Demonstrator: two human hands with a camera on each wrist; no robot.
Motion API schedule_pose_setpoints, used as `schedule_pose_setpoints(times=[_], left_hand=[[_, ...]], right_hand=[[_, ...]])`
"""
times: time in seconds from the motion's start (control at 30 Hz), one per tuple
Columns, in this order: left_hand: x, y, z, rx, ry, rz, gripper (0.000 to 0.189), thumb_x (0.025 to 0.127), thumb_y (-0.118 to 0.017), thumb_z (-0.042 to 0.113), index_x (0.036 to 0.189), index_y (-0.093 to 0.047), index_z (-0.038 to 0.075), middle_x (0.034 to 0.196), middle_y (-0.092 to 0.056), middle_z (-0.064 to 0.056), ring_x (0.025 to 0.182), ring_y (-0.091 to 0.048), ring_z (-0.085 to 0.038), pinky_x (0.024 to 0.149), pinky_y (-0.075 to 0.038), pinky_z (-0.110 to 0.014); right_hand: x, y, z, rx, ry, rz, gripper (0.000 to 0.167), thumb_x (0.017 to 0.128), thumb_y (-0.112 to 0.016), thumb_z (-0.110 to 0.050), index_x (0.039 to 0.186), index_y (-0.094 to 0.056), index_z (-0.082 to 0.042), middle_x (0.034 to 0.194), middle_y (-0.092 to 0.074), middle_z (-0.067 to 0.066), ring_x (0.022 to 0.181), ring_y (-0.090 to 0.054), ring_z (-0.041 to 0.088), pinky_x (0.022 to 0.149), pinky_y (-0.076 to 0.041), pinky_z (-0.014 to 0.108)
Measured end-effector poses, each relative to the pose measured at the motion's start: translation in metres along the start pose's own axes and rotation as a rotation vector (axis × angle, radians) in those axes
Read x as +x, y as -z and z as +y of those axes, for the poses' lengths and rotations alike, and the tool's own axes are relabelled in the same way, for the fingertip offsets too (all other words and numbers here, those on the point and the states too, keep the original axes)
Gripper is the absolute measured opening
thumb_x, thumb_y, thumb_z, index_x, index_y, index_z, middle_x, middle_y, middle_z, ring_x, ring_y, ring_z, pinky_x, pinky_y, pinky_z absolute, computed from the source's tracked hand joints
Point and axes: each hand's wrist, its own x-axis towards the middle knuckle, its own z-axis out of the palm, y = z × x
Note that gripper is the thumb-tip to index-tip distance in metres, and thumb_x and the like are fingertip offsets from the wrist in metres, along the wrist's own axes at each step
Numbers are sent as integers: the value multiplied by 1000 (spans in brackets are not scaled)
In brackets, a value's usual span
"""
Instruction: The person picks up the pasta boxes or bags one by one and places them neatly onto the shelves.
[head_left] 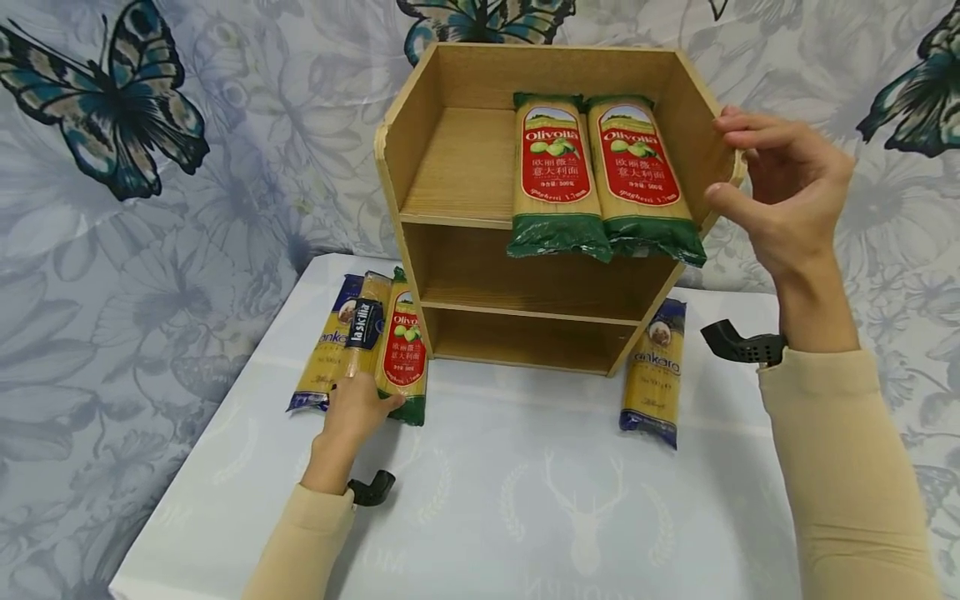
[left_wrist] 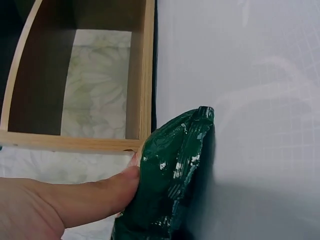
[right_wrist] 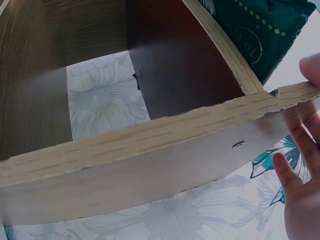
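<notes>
My left hand (head_left: pixel 354 412) is at the lower end of an Olivoria spaghetti pack (head_left: pixel 403 350), lying left of a wooden shelf (head_left: pixel 465 52). In the left wrist view, the thumb (left_wrist: pixel 105 196) presses against the pack's green end (left_wrist: pixel 165 165); the other fingers are hidden. Beside it lie a la sicilia pasta pack (head_left: pixel 365 325), partly covered by the hand, and a blue-and-yellow ankara pack (head_left: pixel 327 346). My right hand (head_left: pixel 798 187) holds the shelf's right side panel, thumb on the front edge and fingers outside. The right wrist view shows its fingers (right_wrist: pixel 286 172) by the panel (right_wrist: pixel 150 137).
Two Olivoria packs (head_left: pixel 557 158) lean side by side on the right of the top tier. Below are two more tiers. Another ankara pack (head_left: pixel 654 371) lies right of the shelf on the white-covered table (head_left: pixel 525 500). Butterfly-patterned cloth (head_left: pixel 247 150) hangs behind.
</notes>
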Motion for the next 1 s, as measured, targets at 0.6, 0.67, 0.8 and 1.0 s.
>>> schedule_pose_setpoints(times=[0.6,0.67,0.8,1.0], left_hand=[[16,-5,-15,-266,13,-84,39,88,-79,29,104,-66,-4,90,-63,-14,75,-56,-25,58,-45,-32],[19,-6,-13,-261,8,-92,48,88,-80,34,115,-65,-4,96,-65,-15,79,-57,-26,61,-46,-33],[26,-7,-11,-208,6,-95,60,85,-81,42,121,-63,-3,101,-66,-16,81,-58,-29,62,-48,-35],[29,-7,-13,-215,18,-108,54,84,-82,41,113,-68,-1,97,-68,-14,80,-58,-27,61,-46,-34]], right_hand=[[-1,-10,-8,-22,-10,3,38,61,-75,25,97,-61,26,110,-69,30,118,-61,40,114,-38,47],[-1,-10,-9,-25,-12,3,38,61,-75,25,97,-61,26,110,-69,30,118,-61,40,114,-38,47],[0,-9,-9,-45,-16,-2,38,62,-74,25,97,-62,26,111,-69,30,120,-60,40,114,-38,46],[-1,-8,-9,-56,-26,1,38,62,-73,26,98,-61,26,111,-69,30,121,-59,40,114,-38,46]])
